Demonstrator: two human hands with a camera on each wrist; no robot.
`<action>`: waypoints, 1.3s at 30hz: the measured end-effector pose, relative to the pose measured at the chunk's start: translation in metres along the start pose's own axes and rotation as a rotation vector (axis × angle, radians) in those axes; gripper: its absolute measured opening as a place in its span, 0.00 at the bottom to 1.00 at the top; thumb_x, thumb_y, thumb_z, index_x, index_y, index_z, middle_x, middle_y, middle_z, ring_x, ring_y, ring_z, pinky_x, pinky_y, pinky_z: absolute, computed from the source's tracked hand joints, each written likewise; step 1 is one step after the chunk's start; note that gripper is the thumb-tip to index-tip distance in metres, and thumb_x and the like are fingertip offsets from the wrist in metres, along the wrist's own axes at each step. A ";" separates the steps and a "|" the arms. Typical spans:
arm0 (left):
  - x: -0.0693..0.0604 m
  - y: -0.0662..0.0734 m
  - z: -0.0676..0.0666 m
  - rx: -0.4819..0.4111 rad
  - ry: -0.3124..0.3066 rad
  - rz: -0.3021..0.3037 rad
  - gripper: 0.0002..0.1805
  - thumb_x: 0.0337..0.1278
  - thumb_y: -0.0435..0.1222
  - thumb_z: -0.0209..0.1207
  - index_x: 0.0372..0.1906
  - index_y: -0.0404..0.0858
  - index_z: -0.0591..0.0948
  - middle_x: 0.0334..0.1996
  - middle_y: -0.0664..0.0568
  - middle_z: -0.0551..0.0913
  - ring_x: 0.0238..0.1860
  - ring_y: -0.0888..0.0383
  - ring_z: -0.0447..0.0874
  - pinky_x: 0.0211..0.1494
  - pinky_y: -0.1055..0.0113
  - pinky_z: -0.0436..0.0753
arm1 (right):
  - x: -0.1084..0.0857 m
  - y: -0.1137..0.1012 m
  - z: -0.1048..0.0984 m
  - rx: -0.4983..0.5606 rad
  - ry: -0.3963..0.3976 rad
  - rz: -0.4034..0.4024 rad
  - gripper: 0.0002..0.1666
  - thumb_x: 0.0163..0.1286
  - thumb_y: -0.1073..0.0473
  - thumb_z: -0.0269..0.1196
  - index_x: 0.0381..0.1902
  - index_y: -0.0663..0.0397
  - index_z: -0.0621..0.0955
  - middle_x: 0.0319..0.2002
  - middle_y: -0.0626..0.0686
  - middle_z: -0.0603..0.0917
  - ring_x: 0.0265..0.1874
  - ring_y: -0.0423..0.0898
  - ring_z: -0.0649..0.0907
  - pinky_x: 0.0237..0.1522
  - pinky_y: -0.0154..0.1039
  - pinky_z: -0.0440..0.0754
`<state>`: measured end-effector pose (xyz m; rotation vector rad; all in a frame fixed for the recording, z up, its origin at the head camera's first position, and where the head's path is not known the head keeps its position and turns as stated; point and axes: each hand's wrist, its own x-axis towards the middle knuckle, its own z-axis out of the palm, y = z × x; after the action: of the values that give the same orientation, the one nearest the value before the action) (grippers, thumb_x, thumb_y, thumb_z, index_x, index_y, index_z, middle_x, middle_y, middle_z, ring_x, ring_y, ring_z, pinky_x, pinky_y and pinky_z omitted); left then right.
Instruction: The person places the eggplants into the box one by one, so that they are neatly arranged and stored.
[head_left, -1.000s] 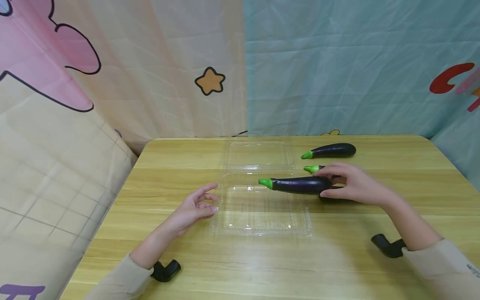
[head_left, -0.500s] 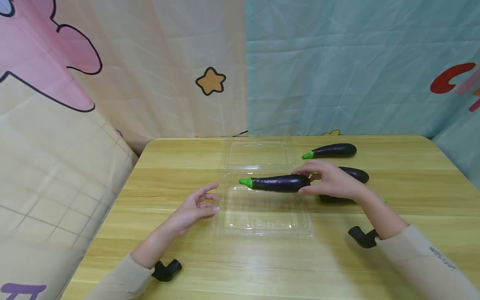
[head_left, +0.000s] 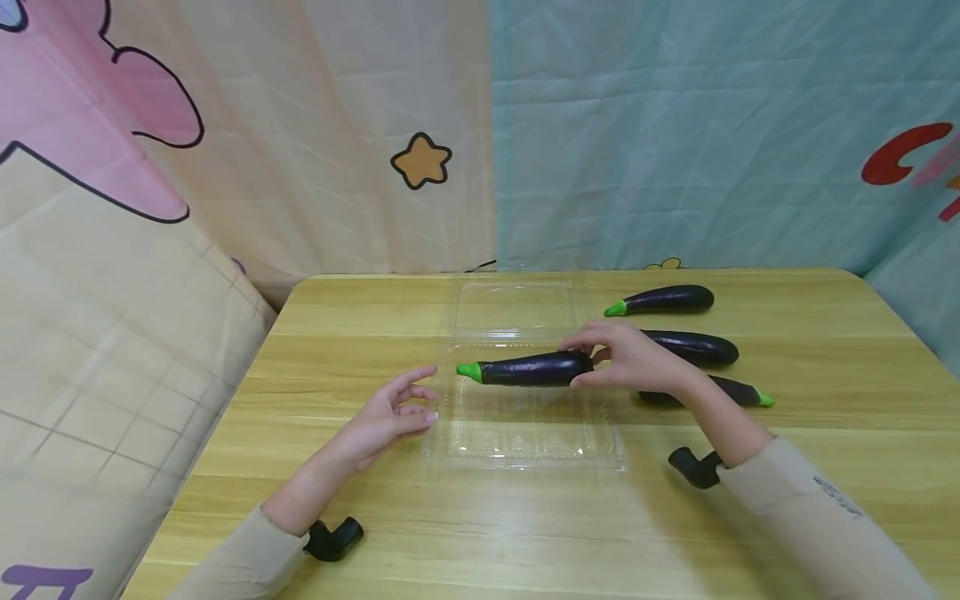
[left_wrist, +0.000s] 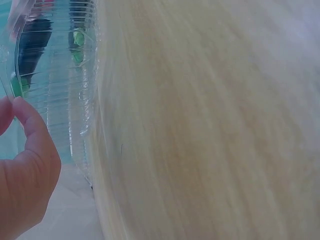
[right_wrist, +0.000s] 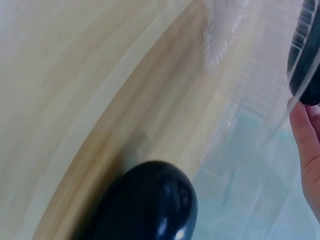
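My right hand (head_left: 630, 357) grips a dark purple eggplant (head_left: 532, 369) by its thick end, above the clear plastic clamshell box (head_left: 525, 458). The eggplant's green stem (head_left: 469, 372) points left. In the right wrist view, the held eggplant (right_wrist: 304, 70) shows behind the box's clear wall. At the box's left rim, my left hand (head_left: 382, 425) has its fingers apart and loosely bent, with the thumb at the edge. The left wrist view has that hand (left_wrist: 30, 170) beside the clear wall, the held eggplant (left_wrist: 34, 47) beyond it.
Three more eggplants lie right of the box: one at the back (head_left: 671, 299), one in the middle (head_left: 697, 347), partly behind my right hand, and one nearer (head_left: 738, 390) with its stem pointing right. The box's lid (head_left: 517, 307) lies folded back towards the curtain (head_left: 675, 150).
My right hand has carried the eggplant left, from the box's right side to over its base. The eggplants on the table show more now. The left hand has stayed in place.
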<state>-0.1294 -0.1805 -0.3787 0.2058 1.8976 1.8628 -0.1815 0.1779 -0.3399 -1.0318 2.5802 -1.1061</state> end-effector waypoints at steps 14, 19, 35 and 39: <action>0.001 0.000 -0.001 -0.004 -0.008 0.001 0.39 0.56 0.27 0.58 0.71 0.36 0.54 0.53 0.40 0.66 0.41 0.59 0.74 0.45 0.68 0.80 | 0.015 -0.003 0.018 -0.130 -0.041 0.018 0.27 0.54 0.55 0.70 0.52 0.56 0.80 0.44 0.52 0.80 0.40 0.47 0.78 0.39 0.38 0.82; 0.001 0.000 -0.001 0.001 -0.011 0.002 0.39 0.56 0.27 0.58 0.71 0.36 0.54 0.51 0.44 0.67 0.41 0.58 0.74 0.46 0.67 0.80 | 0.016 -0.002 0.022 -0.162 -0.058 0.024 0.27 0.55 0.55 0.70 0.53 0.56 0.80 0.44 0.53 0.79 0.41 0.48 0.78 0.39 0.38 0.82; 0.001 -0.001 -0.001 -0.004 -0.013 0.006 0.39 0.56 0.27 0.58 0.71 0.35 0.53 0.51 0.43 0.67 0.41 0.58 0.74 0.46 0.68 0.79 | 0.021 -0.003 0.029 -0.365 -0.031 0.000 0.24 0.52 0.55 0.72 0.48 0.55 0.82 0.39 0.51 0.82 0.27 0.42 0.74 0.28 0.35 0.73; 0.001 -0.001 -0.001 0.000 -0.015 0.012 0.39 0.56 0.27 0.58 0.71 0.34 0.53 0.52 0.41 0.67 0.41 0.59 0.74 0.46 0.68 0.79 | 0.021 -0.003 0.033 -0.415 -0.023 0.010 0.24 0.51 0.54 0.72 0.47 0.56 0.82 0.39 0.52 0.83 0.28 0.43 0.76 0.30 0.37 0.75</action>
<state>-0.1305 -0.1808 -0.3795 0.2308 1.8899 1.8642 -0.1834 0.1434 -0.3588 -1.0963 2.8593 -0.5590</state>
